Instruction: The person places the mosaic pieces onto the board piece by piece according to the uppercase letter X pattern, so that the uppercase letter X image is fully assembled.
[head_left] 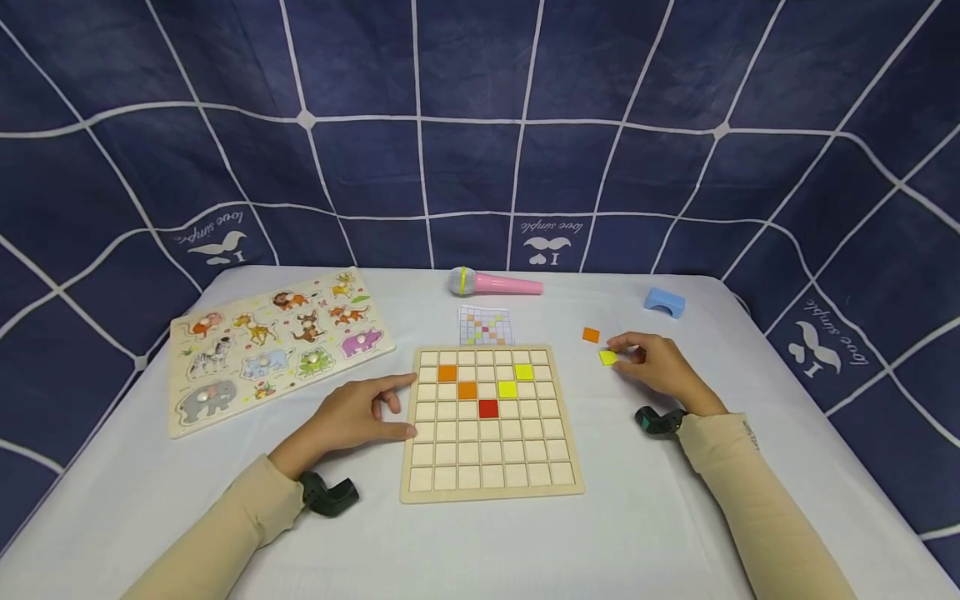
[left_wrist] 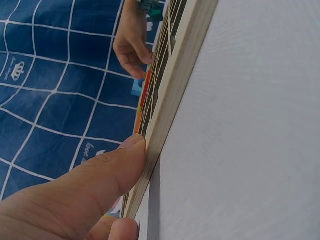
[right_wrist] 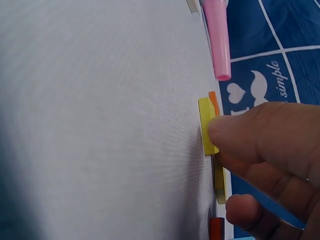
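My left hand (head_left: 352, 415) rests beside the wooden grid board (head_left: 491, 452), thumb tip and index fingertip at its left edge. In the left wrist view, the thumb (left_wrist: 120, 167) meets the board's side. Two orange tiles, two yellow tiles and one red tile (head_left: 488, 408) sit in the board's squares. To the right of the board, my right hand (head_left: 660, 367) pinches a yellow tile (right_wrist: 206, 125) close over the table, the thumb on its edge. Another yellow tile (right_wrist: 220, 182) shows below those fingers, and a loose orange tile (head_left: 591, 335) lies just beyond.
A small colored pattern card (head_left: 486, 326) lies against the board's far edge, with a pink toy microphone (head_left: 495, 284) behind it. An animal peg puzzle (head_left: 277, 350) is at the left. At the back right stands a blue arch block (head_left: 665, 302). Dark checked cloth (head_left: 480, 158) hangs behind the table.
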